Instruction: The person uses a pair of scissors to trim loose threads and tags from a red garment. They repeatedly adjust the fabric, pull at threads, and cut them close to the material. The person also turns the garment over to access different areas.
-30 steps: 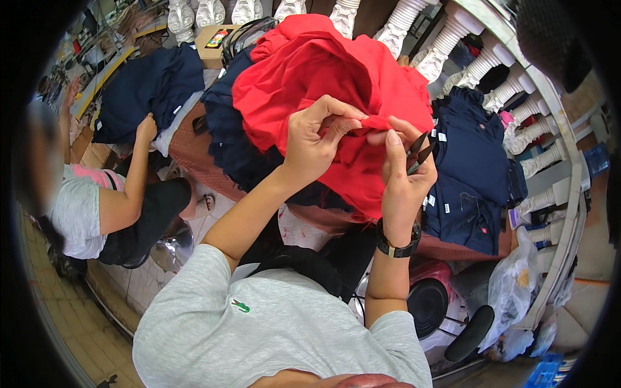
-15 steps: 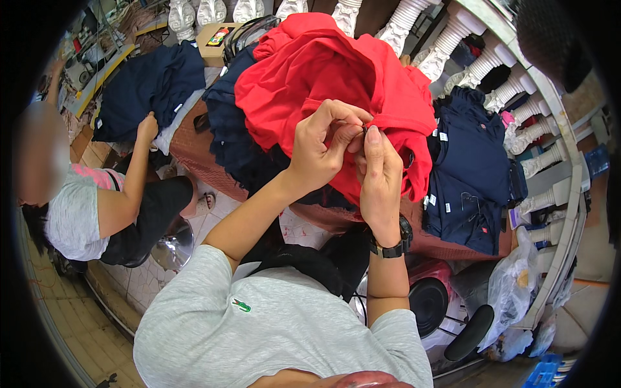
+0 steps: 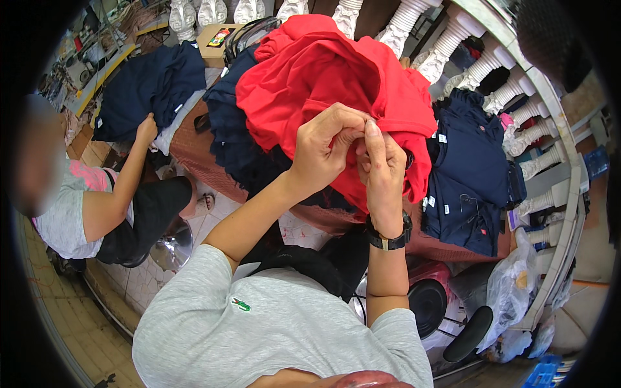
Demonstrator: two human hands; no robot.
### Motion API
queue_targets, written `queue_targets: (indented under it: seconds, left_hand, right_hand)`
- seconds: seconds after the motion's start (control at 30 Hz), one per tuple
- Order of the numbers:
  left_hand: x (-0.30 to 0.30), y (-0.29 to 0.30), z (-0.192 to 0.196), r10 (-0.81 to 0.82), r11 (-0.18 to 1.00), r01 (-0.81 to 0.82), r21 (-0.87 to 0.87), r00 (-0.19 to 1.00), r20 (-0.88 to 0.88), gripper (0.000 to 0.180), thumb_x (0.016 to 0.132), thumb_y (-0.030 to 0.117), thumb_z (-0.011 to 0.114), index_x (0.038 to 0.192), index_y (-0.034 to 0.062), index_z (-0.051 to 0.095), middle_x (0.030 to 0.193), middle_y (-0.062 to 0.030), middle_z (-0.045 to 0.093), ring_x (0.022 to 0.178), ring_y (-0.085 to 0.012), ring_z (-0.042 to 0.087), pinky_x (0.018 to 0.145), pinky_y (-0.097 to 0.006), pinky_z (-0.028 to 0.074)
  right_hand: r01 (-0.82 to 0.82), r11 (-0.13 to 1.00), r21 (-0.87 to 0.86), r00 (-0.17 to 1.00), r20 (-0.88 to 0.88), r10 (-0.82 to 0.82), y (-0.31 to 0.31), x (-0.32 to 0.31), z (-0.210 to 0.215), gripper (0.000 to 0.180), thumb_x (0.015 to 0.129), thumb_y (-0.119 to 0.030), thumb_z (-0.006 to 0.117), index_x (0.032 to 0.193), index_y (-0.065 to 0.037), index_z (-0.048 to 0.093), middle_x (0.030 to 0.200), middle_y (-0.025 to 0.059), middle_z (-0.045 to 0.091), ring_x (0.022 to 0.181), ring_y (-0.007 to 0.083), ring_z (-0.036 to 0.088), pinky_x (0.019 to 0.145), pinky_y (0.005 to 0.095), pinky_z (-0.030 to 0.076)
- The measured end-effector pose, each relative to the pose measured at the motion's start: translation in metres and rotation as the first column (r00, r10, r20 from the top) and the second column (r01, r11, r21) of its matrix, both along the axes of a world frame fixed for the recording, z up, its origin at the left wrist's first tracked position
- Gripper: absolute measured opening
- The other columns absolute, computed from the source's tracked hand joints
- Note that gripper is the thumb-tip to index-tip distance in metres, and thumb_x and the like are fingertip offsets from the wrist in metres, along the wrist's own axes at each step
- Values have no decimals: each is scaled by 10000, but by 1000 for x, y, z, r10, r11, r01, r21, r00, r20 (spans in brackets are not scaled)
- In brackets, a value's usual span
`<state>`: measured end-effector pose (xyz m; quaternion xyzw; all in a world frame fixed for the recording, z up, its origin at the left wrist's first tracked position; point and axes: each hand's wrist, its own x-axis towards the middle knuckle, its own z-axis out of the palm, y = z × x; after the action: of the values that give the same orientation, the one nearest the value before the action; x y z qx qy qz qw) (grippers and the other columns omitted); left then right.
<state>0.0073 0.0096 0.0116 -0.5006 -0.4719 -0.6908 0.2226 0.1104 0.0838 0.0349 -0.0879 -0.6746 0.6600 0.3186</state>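
Note:
My left hand [image 3: 323,145] and my right hand [image 3: 383,174] meet fingertip to fingertip in front of a bunched red garment [image 3: 317,77]. Both are closed in a pinch, thumbs and forefingers pressed together. Whatever they hold is too small or too hidden to name. The red cloth lies heaped just beyond my fingers and hangs down behind my right hand. Beneath it and to its left is a pile of navy garments [image 3: 236,139]. A dark wristwatch [image 3: 389,242] is on my right wrist.
Folded navy garments [image 3: 469,187] with white tags lie on the right of the brown-covered table [image 3: 194,152]. At left a co-worker [image 3: 97,200] holds the edge of a navy garment [image 3: 149,84]. A cardboard box [image 3: 217,42] and white balusters [image 3: 391,32] border the far side.
My right hand has turned slightly and its fingertips have closed in against my left ones. The co-worker has shifted a little to the left, and their raised far arm has come down.

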Motion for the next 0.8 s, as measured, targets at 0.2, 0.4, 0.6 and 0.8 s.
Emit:
queue_targets:
  seconds: [0.2,0.4,0.6,0.8]
  left_hand:
    - [-2,-6,0,18,995,-22,-99,999,-35,68,893,-21,677,906,17,622,1038,-110,665,891,-233,660,753,-304,538]
    - [-17,-44,-8,77,963,-151,-222,947,-311,300,772,230,849,868,68,615,1193,-138,565,1148,-334,515,1000,-437,414]
    - [-20,-3,5,282,923,-348,-166,902,-326,219,821,154,774,955,108,607,1139,-47,602,1071,-275,547,888,-387,415]
    - [-46,-19,47,57,949,-126,-291,971,-233,79,929,64,668,997,25,660,874,-46,690,850,-203,618,757,-321,495]
  right_hand:
    - [7,998,57,999,-32,-5,5,-5,-8,397,1053,-339,525,760,-72,538,617,-71,415,519,10,325,460,211,225]
    - [73,994,77,996,-60,-69,14,42,14,297,975,-307,561,859,-36,592,662,-55,428,547,17,298,487,214,225]
    - [334,708,622,940,-273,-204,43,7,17,378,750,76,674,1116,-11,638,1006,66,623,744,132,557,552,249,410]
    - [172,790,589,982,-167,-89,69,8,40,129,931,-62,685,1021,28,661,829,12,591,757,104,544,651,266,424]
